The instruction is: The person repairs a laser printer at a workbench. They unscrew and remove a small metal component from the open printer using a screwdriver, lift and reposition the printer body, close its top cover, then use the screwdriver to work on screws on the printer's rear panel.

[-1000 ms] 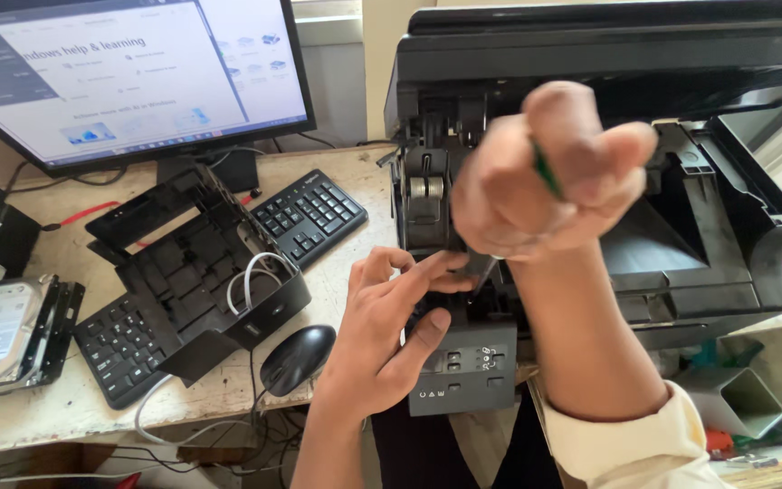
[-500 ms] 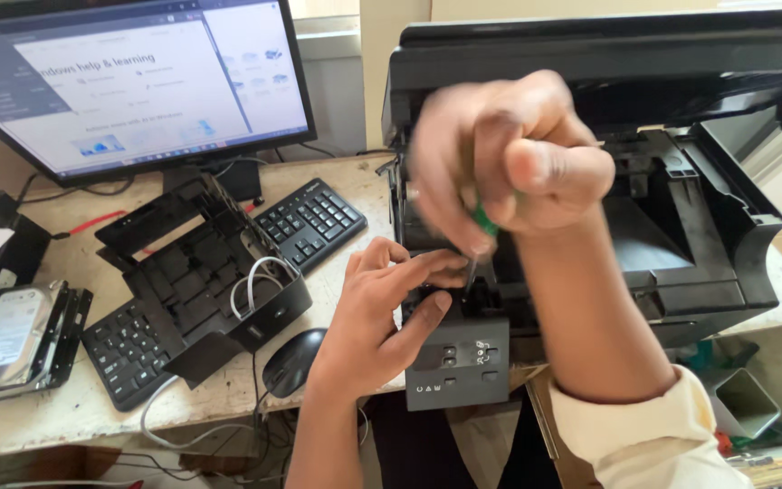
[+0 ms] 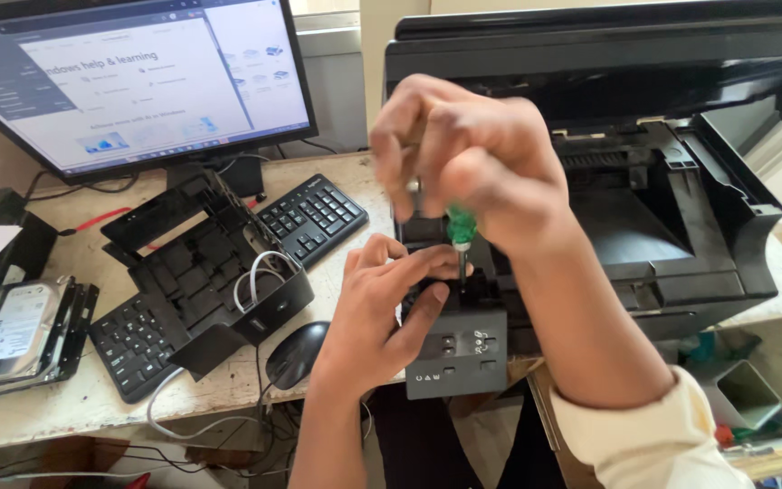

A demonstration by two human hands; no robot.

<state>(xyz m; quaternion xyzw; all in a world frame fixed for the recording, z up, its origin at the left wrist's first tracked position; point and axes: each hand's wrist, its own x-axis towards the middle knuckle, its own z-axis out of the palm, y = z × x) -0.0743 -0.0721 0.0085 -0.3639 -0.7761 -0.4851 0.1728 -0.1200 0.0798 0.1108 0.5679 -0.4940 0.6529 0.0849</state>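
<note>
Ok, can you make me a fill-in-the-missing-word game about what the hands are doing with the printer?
1. The right hand grips a screwdriver with a ____ handle.
2. The left hand rests on the printer's button panel, beside a black computer ____.
3. The black plastic cover lies on top of the ____.

Missing words: green; mouse; keyboard

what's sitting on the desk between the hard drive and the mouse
In the head view, between the hard drive and the mouse lies the black keyboard, with a black plastic panel resting across it.
</note>
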